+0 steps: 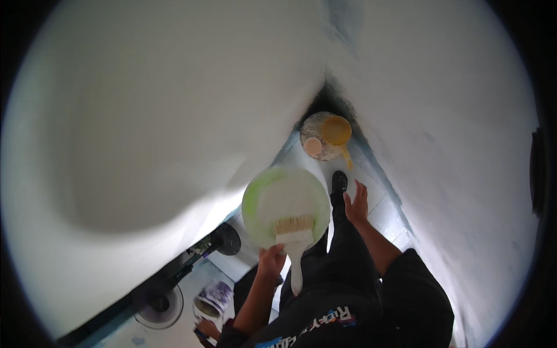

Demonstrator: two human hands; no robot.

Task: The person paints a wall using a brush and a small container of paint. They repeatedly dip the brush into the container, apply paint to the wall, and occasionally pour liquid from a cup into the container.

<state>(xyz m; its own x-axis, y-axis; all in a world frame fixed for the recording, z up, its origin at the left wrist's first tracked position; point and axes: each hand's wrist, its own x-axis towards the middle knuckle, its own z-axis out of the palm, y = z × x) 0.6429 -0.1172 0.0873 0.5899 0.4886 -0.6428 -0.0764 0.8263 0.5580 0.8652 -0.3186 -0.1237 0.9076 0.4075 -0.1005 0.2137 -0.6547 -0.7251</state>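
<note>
My left hand (272,262) grips the near rim of a round green plastic basin (251,202) that holds whitish paint. A wide flat paintbrush (296,243) lies across this rim beside my left fingers, its pale bristles over the paint and its white handle pointing towards my body. On the right, my right hand (357,203) is empty, its fingers apart, in front of the right-hand wall. Beyond it, in the corner, a yellow-orange plastic dipper (337,130) and a small pinkish cup (312,146) sit on a round, paint-spotted top (311,127).
White walls, left (152,108) and right (448,152), meet in a dark corner ahead. A pedestal fan (159,306) stands at lower left, near a paint-smeared bucket (214,298). Part of another person (206,328) shows beside the bucket. My dark shoe (339,180) is on the tiled floor.
</note>
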